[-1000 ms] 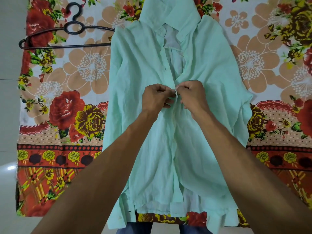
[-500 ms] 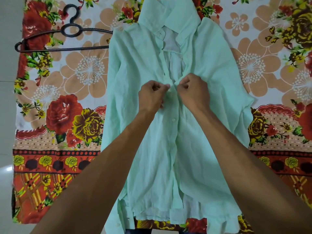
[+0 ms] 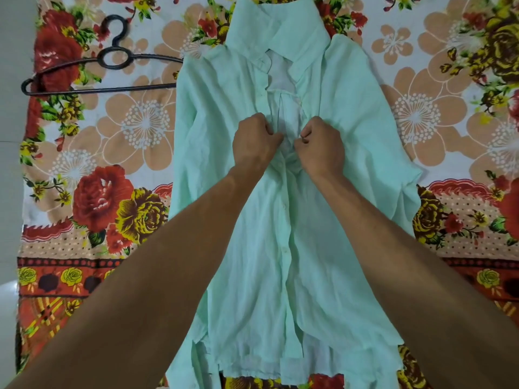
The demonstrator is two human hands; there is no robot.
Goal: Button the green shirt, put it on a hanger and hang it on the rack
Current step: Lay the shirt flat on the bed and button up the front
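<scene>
The pale green shirt (image 3: 224, 130) lies flat, collar away from me, on a flowered sheet. Its front is closed along the lower placket, where small white buttons show, and stands open from the chest up to the collar. My left hand (image 3: 254, 143) pinches the left front edge at chest height. My right hand (image 3: 321, 147) pinches the right front edge a short gap away. Both fists are curled on the fabric. A black hanger (image 3: 112, 56) lies on the sheet left of the collar, its right end under the shirt's shoulder.
The flowered sheet (image 3: 84, 192) covers the surface under everything. Pale floor (image 3: 11, 108) shows along the left side. No rack is in view.
Both hands have moved up the shirt's front from the waist area to the chest. A further button below them now shows fastened. The two hands are slightly apart now.
</scene>
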